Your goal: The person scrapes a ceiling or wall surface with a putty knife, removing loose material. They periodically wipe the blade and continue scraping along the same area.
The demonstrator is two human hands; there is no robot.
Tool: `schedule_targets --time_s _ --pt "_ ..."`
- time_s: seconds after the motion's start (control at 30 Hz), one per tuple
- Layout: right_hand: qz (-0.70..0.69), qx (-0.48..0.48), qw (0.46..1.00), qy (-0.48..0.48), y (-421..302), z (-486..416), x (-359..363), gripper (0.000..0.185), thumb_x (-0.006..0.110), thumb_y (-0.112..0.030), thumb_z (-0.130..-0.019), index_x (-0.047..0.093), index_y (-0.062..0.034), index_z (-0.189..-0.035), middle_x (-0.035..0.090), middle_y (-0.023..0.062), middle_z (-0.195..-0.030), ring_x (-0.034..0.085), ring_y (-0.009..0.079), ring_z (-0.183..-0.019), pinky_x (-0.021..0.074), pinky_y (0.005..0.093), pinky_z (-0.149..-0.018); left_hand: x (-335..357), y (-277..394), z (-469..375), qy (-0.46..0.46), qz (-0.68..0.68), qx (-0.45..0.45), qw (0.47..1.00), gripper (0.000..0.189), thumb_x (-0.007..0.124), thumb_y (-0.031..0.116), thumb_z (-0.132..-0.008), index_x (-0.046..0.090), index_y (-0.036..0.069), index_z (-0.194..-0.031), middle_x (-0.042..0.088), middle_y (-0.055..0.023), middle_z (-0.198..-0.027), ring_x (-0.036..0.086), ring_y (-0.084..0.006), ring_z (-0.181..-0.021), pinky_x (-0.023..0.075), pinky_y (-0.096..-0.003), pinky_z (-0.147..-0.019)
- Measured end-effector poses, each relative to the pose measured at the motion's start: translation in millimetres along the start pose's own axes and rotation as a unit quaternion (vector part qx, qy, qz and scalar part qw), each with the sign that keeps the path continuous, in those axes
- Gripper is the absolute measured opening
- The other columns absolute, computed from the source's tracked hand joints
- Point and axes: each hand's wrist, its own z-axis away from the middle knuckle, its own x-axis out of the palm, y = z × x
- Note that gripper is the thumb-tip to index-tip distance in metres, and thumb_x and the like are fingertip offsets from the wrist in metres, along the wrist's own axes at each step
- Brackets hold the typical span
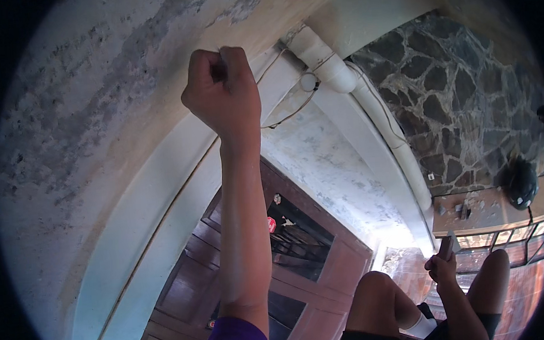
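Note:
My left hand point(224, 87) is raised at the end of a stretched-out arm in a purple sleeve. Its fingers are curled into a fist against a stained, flaking plaster surface point(110, 86). I see no object in the fist, though its inner side is hidden. Low on the right, over my bent knees, my right hand point(443, 267) grips a putty knife point(446, 247). The knife's brown handle points up, with a small part of the pale blade showing past it.
A brown panelled door point(305, 270) with glass panes stands below the plaster. A white pipe point(384, 113) with thin cables runs beside a stone-clad wall point(448, 91). Pale fragments and a dark helmet point(522, 184) lie on a wooden tabletop point(450, 225) at the right.

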Motion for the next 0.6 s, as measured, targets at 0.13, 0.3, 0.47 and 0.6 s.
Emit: schedule_targets --time_s 0.13,0.3,0.47,0.6 --pt "-0.038 -0.039 0.998 0.045 1 -1 5 0.030 0.055 0.001 -0.079 0.037 -0.0099 -0.101 0.055 0.0097 -0.063 0.050 0.0145 -0.042 0.0305 0.0235 -0.031 -11 8 14 -0.039 0.067 -0.025 0.997 0.023 0.060 0.002 -0.084 0.047 0.004 -0.066 0.044 0.0039 -0.058 0.037 -0.0027 -0.055 0.0305 -0.0218 -0.051" --pt "-0.033 -0.039 0.997 0.050 -2 0 2 0.032 0.055 0.001 -0.080 0.037 -0.0098 -0.105 0.055 0.0096 -0.063 0.051 0.0144 -0.043 0.0316 0.0235 -0.031 -25 17 36 -0.120 0.157 -0.106 0.975 0.020 0.061 0.001 -0.087 0.049 0.005 -0.071 0.045 0.0046 -0.062 0.039 -0.0010 -0.056 0.0304 -0.0198 -0.051" --pt "0.007 -0.007 1.000 0.015 -4 5 0 0.039 0.059 -0.004 -0.082 0.038 -0.0142 -0.113 0.057 0.0020 -0.072 0.059 0.0117 -0.056 0.0397 0.0243 -0.044 -24 16 48 -0.479 -0.204 -0.116 0.846 0.023 0.075 0.023 -0.078 0.066 0.002 -0.084 0.061 -0.0016 -0.063 0.056 -0.0078 -0.059 0.0428 -0.0227 -0.055" --pt "0.001 -0.010 1.000 0.026 -3 8 4 0.040 0.058 -0.003 -0.082 0.037 -0.0139 -0.114 0.057 0.0015 -0.070 0.059 0.0117 -0.056 0.0391 0.0245 -0.043 2 2 16 -0.349 0.082 -0.300 0.884 0.032 0.074 0.035 -0.080 0.069 0.004 -0.086 0.062 -0.0006 -0.067 0.057 -0.0111 -0.059 0.0433 -0.0310 -0.055"
